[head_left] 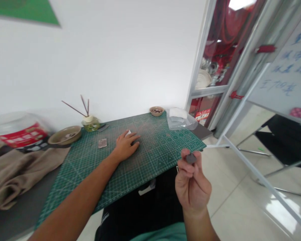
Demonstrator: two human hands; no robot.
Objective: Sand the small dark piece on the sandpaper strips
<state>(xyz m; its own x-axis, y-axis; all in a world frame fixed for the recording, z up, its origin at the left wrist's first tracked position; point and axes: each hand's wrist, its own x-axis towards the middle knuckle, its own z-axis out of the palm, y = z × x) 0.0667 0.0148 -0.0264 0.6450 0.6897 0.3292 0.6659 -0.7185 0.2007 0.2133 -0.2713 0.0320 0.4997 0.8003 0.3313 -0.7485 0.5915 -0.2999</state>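
White-walled workroom, green cutting mat [165, 142] on a dark table: at far left you have a clear tub [20, 130] with a red label, a tan cloth [20, 170] before it, then a shallow bowl [64, 135] holding pale bits and a glass jar [91, 124] with reed sticks. A pinkish tile [102, 143] lies just beside your open left hand [125, 146], resting on the mat. A small bowl [157, 110] holds dark pieces, next to a plastic bag [180, 119]. Your right hand [193, 187] pinches a dark grey chip [190, 158] in the air, past the mat's edge, before a whiteboard [286, 67].
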